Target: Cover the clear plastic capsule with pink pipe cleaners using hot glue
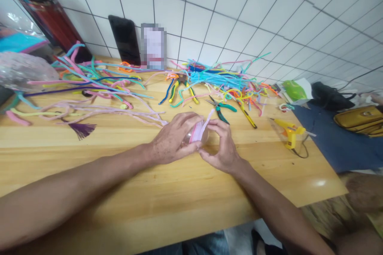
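Over the middle of the wooden table (pixel 143 191), my left hand (pixel 176 137) is wrapped round the left side of a small clear round object (pixel 204 137). Pink and lilac pipe cleaner (pixel 197 130) goes around that object, and one lilac end sticks up between my hands. On the right, my right hand (pixel 223 143) is curled, with thumb and fingers pinching at the lilac strip and the object's edge. Part of the object is hidden behind my fingers.
Pipe cleaners (pixel 212 79) lie in heaps along the tiled wall. Yellow-green pliers (pixel 175 91), teal pliers (pixel 223 108) and a yellow cutter (pixel 248 117) lie beyond my hands. A yellow glue gun (pixel 289 130) rests at right. A phone (pixel 125 40) leans on the wall.
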Action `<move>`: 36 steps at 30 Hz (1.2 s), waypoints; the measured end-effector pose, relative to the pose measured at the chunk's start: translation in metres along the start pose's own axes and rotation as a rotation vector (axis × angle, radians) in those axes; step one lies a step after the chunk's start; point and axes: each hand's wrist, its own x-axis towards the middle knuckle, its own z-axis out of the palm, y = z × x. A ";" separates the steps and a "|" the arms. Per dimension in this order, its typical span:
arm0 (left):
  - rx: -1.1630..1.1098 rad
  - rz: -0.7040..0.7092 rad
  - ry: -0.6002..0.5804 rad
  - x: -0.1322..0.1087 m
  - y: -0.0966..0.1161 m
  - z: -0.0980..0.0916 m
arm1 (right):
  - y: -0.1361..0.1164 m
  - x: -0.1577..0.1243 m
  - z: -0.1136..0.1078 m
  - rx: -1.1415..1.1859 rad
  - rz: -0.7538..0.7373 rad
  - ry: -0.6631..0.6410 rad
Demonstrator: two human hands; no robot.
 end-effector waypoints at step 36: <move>0.030 0.010 -0.080 0.005 0.002 -0.007 | 0.005 0.002 -0.004 0.006 -0.030 -0.119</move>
